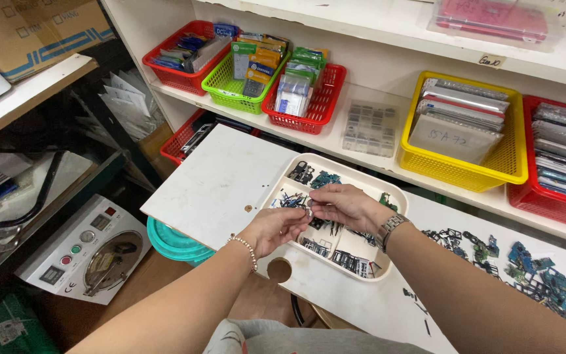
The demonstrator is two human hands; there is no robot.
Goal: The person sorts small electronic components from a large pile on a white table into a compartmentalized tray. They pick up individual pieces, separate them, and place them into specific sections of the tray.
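Observation:
My left hand [276,227] and my right hand [345,204] meet over a white divided tray [361,176] on a white table [217,180]. Between the fingertips of both hands is a small metallic part [310,211]. The tray's compartments hold several small dark electronic parts and blue-green circuit pieces [325,178]. My left wrist wears a bead bracelet, my right wrist a metal watch [391,226].
More loose circuit pieces [525,269] lie on the table at right. Behind, a shelf carries red [185,72], green [234,88] and yellow [466,170] baskets of packaged parts. A white machine [86,252] sits low at left, and a teal bucket [171,239] under the table edge.

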